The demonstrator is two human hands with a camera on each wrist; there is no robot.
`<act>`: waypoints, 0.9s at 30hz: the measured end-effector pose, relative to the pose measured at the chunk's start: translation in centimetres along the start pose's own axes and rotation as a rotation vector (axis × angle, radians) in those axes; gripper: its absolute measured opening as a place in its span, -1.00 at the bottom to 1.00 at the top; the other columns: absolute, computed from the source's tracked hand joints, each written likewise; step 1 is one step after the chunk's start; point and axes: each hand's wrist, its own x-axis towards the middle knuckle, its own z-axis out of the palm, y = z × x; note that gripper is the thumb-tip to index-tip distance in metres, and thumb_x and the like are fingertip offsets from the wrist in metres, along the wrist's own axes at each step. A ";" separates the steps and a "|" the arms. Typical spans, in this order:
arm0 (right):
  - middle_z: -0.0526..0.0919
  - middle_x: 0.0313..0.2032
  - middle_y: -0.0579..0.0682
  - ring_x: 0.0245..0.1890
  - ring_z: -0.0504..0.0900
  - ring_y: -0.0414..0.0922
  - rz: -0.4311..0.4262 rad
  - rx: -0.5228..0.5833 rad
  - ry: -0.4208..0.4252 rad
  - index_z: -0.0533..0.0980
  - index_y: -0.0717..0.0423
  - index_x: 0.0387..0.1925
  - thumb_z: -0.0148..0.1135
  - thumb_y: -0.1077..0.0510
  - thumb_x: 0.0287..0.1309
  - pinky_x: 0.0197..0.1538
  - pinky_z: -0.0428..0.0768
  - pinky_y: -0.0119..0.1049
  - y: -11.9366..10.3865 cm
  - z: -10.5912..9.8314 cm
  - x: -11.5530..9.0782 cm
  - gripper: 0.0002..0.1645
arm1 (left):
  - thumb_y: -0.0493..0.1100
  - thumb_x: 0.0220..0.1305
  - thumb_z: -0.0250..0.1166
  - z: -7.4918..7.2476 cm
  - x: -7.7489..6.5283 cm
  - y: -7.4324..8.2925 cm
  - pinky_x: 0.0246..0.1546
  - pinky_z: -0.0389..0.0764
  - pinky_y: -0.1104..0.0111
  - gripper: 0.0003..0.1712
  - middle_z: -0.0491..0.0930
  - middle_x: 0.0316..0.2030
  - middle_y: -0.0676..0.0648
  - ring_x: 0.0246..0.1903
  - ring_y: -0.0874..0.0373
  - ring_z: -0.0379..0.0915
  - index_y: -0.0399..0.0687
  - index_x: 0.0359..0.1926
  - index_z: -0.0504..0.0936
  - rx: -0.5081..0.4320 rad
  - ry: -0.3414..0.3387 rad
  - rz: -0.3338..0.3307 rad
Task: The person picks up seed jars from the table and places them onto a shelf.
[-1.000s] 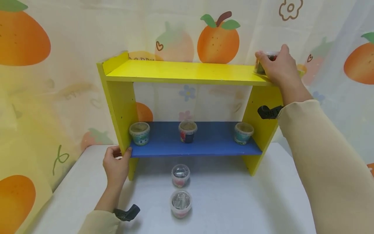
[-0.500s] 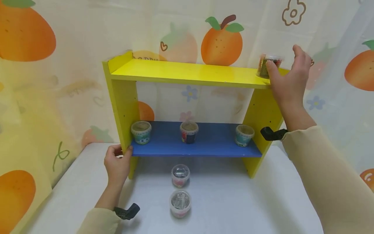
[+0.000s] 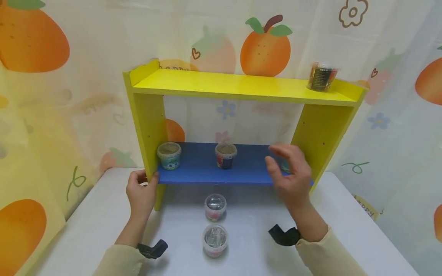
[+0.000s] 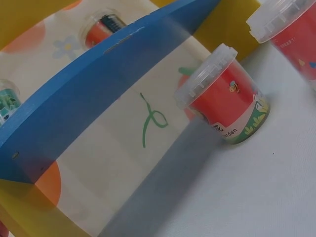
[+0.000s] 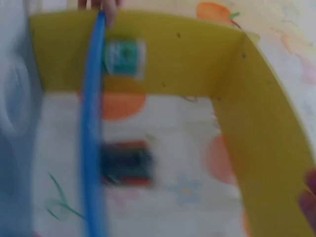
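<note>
My left hand (image 3: 141,193) grips the left side panel of a yellow and blue shelf unit (image 3: 221,86) where the blue shelf meets it, thumb on the front edge. My right hand (image 3: 293,174) hangs in front of the blue shelf's right end, fingers loosely bent around nothing. Behind it a teal tub (image 3: 285,167) is mostly hidden. At the right end of the yellow top stands a dark-labelled tub (image 3: 322,78). On the blue shelf (image 3: 193,174) are another teal tub (image 3: 169,156) at the left and a red-and-black tub (image 3: 226,156) mid-shelf.
Two clear-lidded tubs with red labels stand on the white table, the farther tub (image 3: 215,207) just in front of the shelf unit and the nearer tub (image 3: 215,240) closer to me. A fruit-printed curtain (image 3: 207,42) hangs behind the unit.
My right hand has let go of the dark-labelled tub on the top shelf and come down and left, in front of the blue shelf. My left hand keeps its hold on the panel.
</note>
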 end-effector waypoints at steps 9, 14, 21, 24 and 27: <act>0.72 -0.19 -0.13 -0.13 0.68 -0.16 0.448 0.136 -0.539 0.66 -0.01 -0.14 0.35 0.15 0.20 -0.03 0.66 -0.26 -0.7 3.4 -7.5 -0.82 | -0.07 0.28 0.33 0.4 -0.1 -0.5 -0.29 0.41 0.61 -0.61 0.55 -0.19 -0.11 -0.24 0.23 0.36 -0.26 -0.05 0.49 0.001 -0.004 0.005; 0.69 -0.04 -0.20 0.06 0.64 -0.16 0.658 0.088 -0.713 0.63 -0.14 -0.02 0.31 -0.06 0.23 0.12 0.60 -0.18 -0.3 4.6 -9.9 -0.70 | -0.07 0.27 0.33 0.6 -0.2 -0.6 -0.29 0.41 0.59 -0.61 0.54 -0.19 -0.11 -0.24 0.22 0.36 -0.26 -0.05 0.49 0.002 -0.017 -0.003; 0.55 0.23 -0.04 0.27 0.49 0.00 0.786 0.100 -0.811 0.51 -0.05 0.22 0.35 -0.04 0.18 0.26 0.49 -0.05 1.6 6.3 -12.3 -0.44 | -0.08 0.27 0.34 0.2 0.0 -0.3 -0.29 0.41 0.60 -0.61 0.56 -0.15 -0.13 -0.24 0.23 0.37 -0.25 -0.04 0.49 0.012 0.006 0.009; 0.46 0.31 0.05 0.29 0.46 0.10 0.864 0.108 -0.844 0.40 -0.03 0.33 0.38 -0.09 0.14 0.27 0.46 0.02 2.4 7.0 -13.4 -0.26 | -0.06 0.28 0.33 0.1 0.0 -0.1 -0.28 0.41 0.60 -0.60 0.56 -0.13 -0.13 -0.23 0.24 0.36 -0.25 -0.03 0.49 0.017 0.006 0.003; 0.41 0.35 0.14 0.30 0.43 0.18 0.909 0.130 -0.846 0.30 0.06 0.40 0.42 -0.10 0.09 0.29 0.42 0.10 3.1 7.5 -14.4 -0.10 | -0.06 0.29 0.31 0.1 0.1 0.0 -0.27 0.41 0.60 -0.60 0.56 -0.11 -0.14 -0.22 0.23 0.35 -0.26 -0.02 0.48 0.017 -0.004 -0.003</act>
